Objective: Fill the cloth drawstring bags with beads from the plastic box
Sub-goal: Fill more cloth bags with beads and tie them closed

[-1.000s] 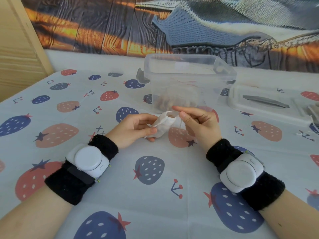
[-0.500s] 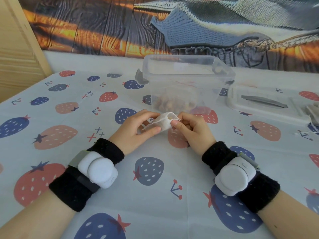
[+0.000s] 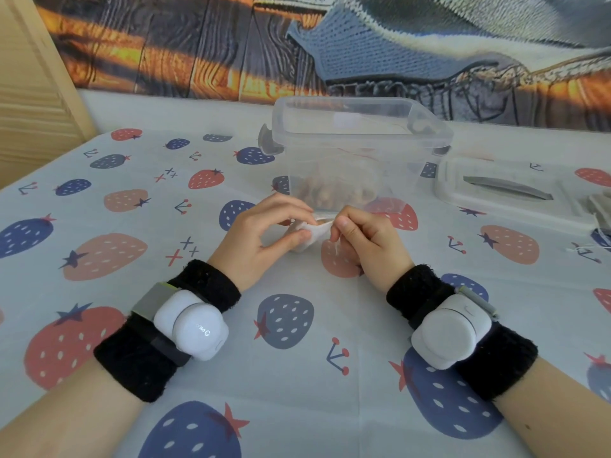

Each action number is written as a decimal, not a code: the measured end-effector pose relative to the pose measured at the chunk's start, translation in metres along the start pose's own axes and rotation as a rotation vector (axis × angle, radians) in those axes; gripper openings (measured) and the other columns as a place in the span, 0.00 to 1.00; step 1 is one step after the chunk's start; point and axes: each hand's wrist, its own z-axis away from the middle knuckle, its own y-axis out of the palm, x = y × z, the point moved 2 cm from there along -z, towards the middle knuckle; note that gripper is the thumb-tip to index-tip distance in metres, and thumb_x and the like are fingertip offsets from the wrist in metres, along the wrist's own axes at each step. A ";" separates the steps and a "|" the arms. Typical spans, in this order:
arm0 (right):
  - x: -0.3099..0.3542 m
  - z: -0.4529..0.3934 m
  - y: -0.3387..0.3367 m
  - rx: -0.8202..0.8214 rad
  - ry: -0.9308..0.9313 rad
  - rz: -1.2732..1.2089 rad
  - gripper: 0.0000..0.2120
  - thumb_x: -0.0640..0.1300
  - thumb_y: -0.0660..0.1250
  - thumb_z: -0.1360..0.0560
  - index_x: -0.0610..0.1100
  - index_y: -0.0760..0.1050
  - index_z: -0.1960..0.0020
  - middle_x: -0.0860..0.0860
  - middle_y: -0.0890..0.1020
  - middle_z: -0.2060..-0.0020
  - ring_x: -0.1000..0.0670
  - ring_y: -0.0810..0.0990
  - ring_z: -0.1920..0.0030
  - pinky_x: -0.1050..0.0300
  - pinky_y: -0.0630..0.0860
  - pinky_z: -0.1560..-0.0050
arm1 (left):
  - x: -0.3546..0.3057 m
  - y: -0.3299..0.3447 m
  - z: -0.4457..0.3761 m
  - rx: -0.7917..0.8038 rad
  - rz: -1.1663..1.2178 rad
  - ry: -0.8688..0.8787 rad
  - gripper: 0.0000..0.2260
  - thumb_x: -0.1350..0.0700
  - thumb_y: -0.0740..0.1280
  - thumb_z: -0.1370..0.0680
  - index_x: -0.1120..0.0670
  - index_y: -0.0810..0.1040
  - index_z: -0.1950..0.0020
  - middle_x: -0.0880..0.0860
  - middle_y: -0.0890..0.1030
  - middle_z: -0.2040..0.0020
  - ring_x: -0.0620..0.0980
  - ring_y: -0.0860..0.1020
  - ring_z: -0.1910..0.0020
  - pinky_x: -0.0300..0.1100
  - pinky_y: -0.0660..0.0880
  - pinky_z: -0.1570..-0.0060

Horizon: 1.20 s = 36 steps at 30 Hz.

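While both hands meet just in front of the plastic box (image 3: 357,150), the cloth bag (image 3: 312,231) stretches sideways between them, its long axis left to right. It is small, white and crumpled. Left hand (image 3: 264,239) pinches its left end between curled thumb and fingers; right hand (image 3: 367,239), fingers curled, pinches the right end. Brown beads (image 3: 334,195) lie in the box.

Bright, even daylight across the tablecloth (image 3: 297,408), soft and without hard shadows; only faint shade sits under the wrists. A pale sheen catches the plastic box (image 3: 360,150) rim. Wide-angle bending curves the far wall and side edges, and detail softens towards the corners.
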 end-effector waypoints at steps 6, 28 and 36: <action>0.003 0.003 0.003 -0.006 -0.066 0.031 0.13 0.41 0.58 0.23 0.46 0.71 0.66 0.57 0.66 0.80 0.57 0.64 0.78 0.72 0.60 0.72 | 0.000 0.002 0.002 0.004 0.165 -0.126 0.01 0.63 0.66 0.23 0.59 0.76 0.53 0.50 0.82 0.49 0.44 0.79 0.46 0.35 0.71 0.43; 0.001 -0.003 -0.006 -0.306 -0.142 -0.018 0.16 0.44 0.56 0.23 0.48 0.67 0.69 0.58 0.68 0.80 0.58 0.62 0.77 0.68 0.60 0.72 | -0.004 0.017 -0.003 0.122 -0.005 -0.095 0.13 0.52 0.56 0.21 0.53 0.76 0.61 0.46 0.78 0.54 0.42 0.73 0.48 0.32 0.67 0.50; 0.001 -0.002 -0.005 -0.303 -0.155 -0.033 0.16 0.44 0.56 0.23 0.49 0.67 0.69 0.57 0.68 0.78 0.58 0.62 0.76 0.68 0.60 0.70 | -0.003 0.018 -0.001 0.107 -0.107 -0.111 0.09 0.49 0.60 0.22 0.49 0.70 0.61 0.42 0.71 0.61 0.43 0.70 0.57 0.39 0.67 0.56</action>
